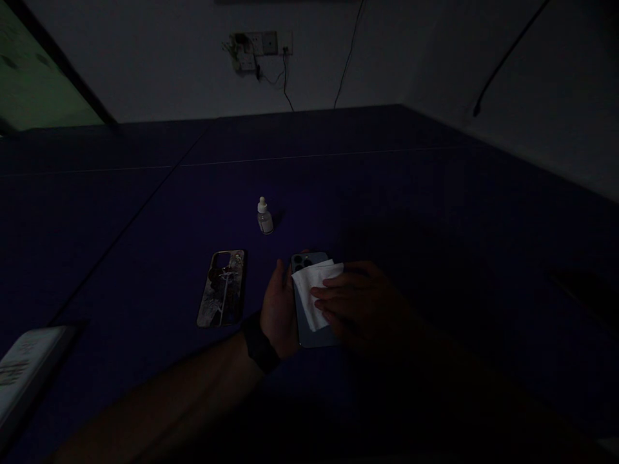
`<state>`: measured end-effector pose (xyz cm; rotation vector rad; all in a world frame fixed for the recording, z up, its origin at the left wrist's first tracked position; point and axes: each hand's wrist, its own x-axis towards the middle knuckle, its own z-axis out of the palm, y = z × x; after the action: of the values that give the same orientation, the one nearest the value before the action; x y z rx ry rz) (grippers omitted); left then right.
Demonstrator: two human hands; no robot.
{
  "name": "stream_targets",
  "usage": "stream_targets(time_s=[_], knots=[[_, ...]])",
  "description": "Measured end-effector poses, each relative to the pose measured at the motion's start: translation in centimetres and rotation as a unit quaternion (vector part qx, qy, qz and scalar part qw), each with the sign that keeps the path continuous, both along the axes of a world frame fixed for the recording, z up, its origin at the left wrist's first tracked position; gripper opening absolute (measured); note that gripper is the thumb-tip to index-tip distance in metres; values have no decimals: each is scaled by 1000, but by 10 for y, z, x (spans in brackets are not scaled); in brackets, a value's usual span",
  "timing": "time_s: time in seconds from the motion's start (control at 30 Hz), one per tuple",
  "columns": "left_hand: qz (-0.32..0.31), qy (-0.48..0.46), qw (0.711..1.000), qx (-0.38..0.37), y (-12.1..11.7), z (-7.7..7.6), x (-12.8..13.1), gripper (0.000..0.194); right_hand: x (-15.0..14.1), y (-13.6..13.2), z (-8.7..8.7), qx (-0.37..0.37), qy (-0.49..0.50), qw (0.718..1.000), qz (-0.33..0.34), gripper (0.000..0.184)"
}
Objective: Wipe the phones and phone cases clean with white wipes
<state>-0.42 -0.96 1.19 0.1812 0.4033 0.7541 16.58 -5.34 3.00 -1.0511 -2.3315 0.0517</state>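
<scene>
My left hand [279, 309] grips the left edge of a pale blue smartphone [314, 336], which lies with its back facing up and its camera cluster at the top left. My right hand [353, 303] presses a white tissue [314, 290] against the phone's back, hiding much of it. A patterned phone case [222, 289] lies face up to the left of the phone, apart from my hands. Beyond them stands a small white-capped dropper bottle [264, 218]. A dark band [260, 341] circles my left wrist.
The phone, case and bottle rest on a dark blue table [145, 258] with a seam across it. A white booklet [29, 367] sits at the lower left edge. Wall sockets [256, 45] with hanging cables lie beyond the far edge.
</scene>
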Motion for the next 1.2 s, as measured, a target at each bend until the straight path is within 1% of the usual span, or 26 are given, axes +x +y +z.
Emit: stream_targets(time_s=[0.1, 0.17, 0.23, 0.3, 0.4, 0.47, 0.53, 0.67, 0.77, 0.87, 0.93, 1.0, 1.13, 1.2], knots=[[9, -9, 999, -33, 1, -1, -1, 62, -2, 0, -2, -11, -2, 999, 33, 24], [8, -22, 999, -46, 2, -1, -2, 63, -4, 1, -5, -19, -13, 999, 33, 28], [9, -25, 999, -48, 2, 1, -2, 63, -5, 1, -7, -19, -35, 999, 10, 33], [10, -11, 999, -41, 2, 4, -1, 62, -4, 2, -8, -12, -52, 998, -27, 36], [7, 18, 1000, -24, 1, 8, 1, 63, -2, 3, -5, -1, -48, 997, -63, 34], [6, 24, 1000, -13, 0, 8, 2, 64, 0, 2, -3, 5, -37, 998, -52, 29], [1, 18, 1000, -9, 0, 6, 1, 64, 0, 2, -3, 8, -29, 999, -23, 27], [-4, -30, 999, -20, 2, -4, -3, 59, -3, 1, -5, -5, -41, 999, 34, 32], [-2, -51, 998, -30, 3, -6, -5, 54, -5, 1, -7, -22, -71, 997, 23, 40], [-4, -33, 999, -24, 2, -3, -5, 55, -5, 1, -8, -27, -91, 995, -14, 41], [-7, -19, 1000, -14, 1, -1, -5, 55, -5, 1, -8, -23, -88, 995, -27, 42], [-6, -16, 1000, -20, 1, 1, -4, 56, -3, 1, -7, -19, -79, 996, -21, 41], [12, -43, 997, -58, 2, 0, -2, 57, -2, 1, -6, -16, -58, 998, 15, 37], [16, -47, 997, -62, 2, -1, -2, 57, -2, 1, -5, -15, -53, 998, 13, 35]])
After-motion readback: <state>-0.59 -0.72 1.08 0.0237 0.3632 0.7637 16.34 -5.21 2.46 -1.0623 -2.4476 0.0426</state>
